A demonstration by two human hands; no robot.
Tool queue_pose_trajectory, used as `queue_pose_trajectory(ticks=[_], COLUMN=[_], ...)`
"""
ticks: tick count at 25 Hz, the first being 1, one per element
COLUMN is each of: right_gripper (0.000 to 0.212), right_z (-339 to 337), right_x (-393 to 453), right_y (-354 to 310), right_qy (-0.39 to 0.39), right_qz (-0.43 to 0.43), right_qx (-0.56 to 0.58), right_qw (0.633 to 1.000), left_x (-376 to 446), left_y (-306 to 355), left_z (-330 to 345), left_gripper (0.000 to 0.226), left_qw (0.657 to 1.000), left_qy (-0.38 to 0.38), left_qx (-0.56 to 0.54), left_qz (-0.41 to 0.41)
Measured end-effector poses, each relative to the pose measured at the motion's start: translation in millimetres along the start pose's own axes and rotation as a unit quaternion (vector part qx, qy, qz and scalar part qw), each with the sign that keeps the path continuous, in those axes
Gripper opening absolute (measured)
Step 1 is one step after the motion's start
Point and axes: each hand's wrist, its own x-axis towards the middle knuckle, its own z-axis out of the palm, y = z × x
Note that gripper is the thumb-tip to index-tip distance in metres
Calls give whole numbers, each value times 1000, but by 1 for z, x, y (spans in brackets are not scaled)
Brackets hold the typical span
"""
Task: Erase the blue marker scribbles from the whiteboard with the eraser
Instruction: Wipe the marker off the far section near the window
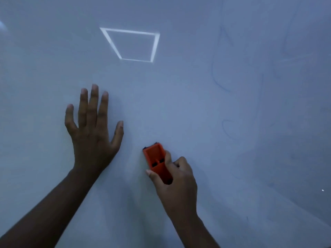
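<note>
The whiteboard (pixel 179 95) fills the whole view. Faint blue marker scribbles (pixel 227 129) run down its right part, from top to bottom. My right hand (pixel 176 183) grips an orange eraser (pixel 155 158) and holds it against the board at lower centre, well left of the scribbles. My left hand (pixel 93 129) lies flat on the board with its fingers spread, to the left of the eraser, holding nothing.
A bright square reflection of a ceiling light (pixel 132 44) shows on the board above the hands. A small bright dot (pixel 322 190) sits at the lower right. The left half of the board carries no marks.
</note>
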Motion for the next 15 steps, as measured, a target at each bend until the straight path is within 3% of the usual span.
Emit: queue_pose_trajectory(ticks=[4, 10, 15], right_gripper=[73, 76, 73], right_z=[-13, -58, -64], right_x=[49, 103, 141], right_y=[2, 77, 74], right_qy=[30, 190, 227], right_qz=[-41, 79, 127], right_qx=[-12, 65, 102], right_qw=[999, 977, 960], left_x=[-7, -11, -10], left_y=[-3, 1, 3], left_z=[7, 8, 10], left_gripper=[67, 68, 69], left_qw=[999, 999, 999], left_qy=[-19, -22, -27], left_qx=[21, 32, 43], left_qz=[21, 10, 6])
